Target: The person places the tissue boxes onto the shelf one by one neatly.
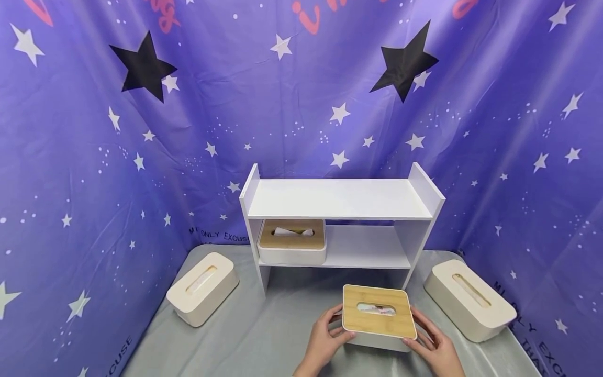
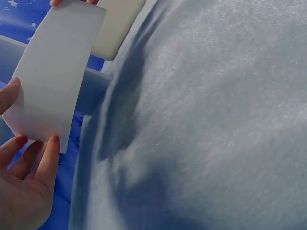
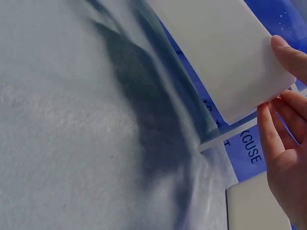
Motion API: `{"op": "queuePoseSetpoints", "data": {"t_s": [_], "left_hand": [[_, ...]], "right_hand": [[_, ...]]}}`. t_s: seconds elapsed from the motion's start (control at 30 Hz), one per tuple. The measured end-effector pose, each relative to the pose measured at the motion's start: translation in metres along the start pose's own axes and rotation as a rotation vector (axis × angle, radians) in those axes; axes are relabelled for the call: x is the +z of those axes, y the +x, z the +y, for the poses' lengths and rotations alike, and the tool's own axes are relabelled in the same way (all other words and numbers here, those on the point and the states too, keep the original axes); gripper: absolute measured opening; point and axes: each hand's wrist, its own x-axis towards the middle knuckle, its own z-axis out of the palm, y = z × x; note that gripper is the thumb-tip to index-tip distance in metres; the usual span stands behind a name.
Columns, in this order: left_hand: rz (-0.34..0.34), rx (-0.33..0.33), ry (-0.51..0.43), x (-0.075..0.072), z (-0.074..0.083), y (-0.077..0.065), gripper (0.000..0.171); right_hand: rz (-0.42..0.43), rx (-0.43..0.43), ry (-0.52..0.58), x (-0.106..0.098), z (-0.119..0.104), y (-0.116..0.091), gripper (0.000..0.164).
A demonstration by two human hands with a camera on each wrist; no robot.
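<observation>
Between both hands is a white tissue box with a bamboo lid [image 1: 380, 323], an oval slot in its top showing tissue. My left hand [image 1: 324, 337] grips its left side, thumb at the front corner. On the opposite side, my right hand [image 1: 434, 343] holds it with the thumb near the front right corner. In the left wrist view the left fingers [image 2: 49, 155] press one end of the white box [image 2: 57, 72]. The right wrist view has the right thumb [image 3: 288, 55] on the box's side [image 3: 225, 57] and the fingertips under its end.
A white two-tier shelf [image 1: 339, 199] stands behind the held box. On its lower tier, at the left, sits another wood-lidded tissue box [image 1: 292, 255]. Cream tissue boxes lie on the grey cloth [image 1: 226, 340], one at left [image 1: 202, 288], one at right [image 1: 471, 301]. Purple star-printed curtains [image 1: 301, 104] surround everything.
</observation>
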Motion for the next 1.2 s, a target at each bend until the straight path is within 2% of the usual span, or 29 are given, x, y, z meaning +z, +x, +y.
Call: {"op": "queuePoseSetpoints", "data": {"t_s": [0.17, 0.4, 0.57, 0.7, 0.8, 1.0, 1.13, 1.2], "left_hand": [[0.008, -0.006, -0.001, -0.004, 0.01, -0.002, 0.067], [0.033, 0.027, -0.008, -0.011, 0.02, -0.008, 0.066], [0.037, 0.088, 0.002, -0.016, 0.028, -0.012, 0.066], [0.05, 0.127, 0.024, -0.02, 0.037, -0.011, 0.065], [0.061, 0.139, 0.031, -0.021, 0.043, -0.01, 0.064], [0.076, 0.216, 0.029, -0.023, 0.057, -0.007, 0.063], [0.085, 0.262, 0.03, -0.026, 0.067, -0.007, 0.061], [0.089, 0.265, 0.03, -0.029, 0.071, -0.006, 0.06]], "right_hand": [[-0.005, -0.011, -0.001, 0.0, -0.009, -0.001, 0.075], [-0.001, -0.036, 0.018, 0.005, -0.021, -0.004, 0.073], [0.014, -0.007, -0.005, 0.007, -0.033, -0.004, 0.074], [0.021, -0.019, -0.017, 0.008, -0.042, -0.002, 0.073], [0.018, -0.068, -0.009, 0.007, -0.047, -0.002, 0.071], [-0.004, -0.195, -0.008, 0.004, -0.059, 0.003, 0.068], [-0.017, -0.268, 0.047, 0.005, -0.066, 0.004, 0.068], [-0.024, -0.306, 0.065, 0.006, -0.068, 0.006, 0.068]]}}
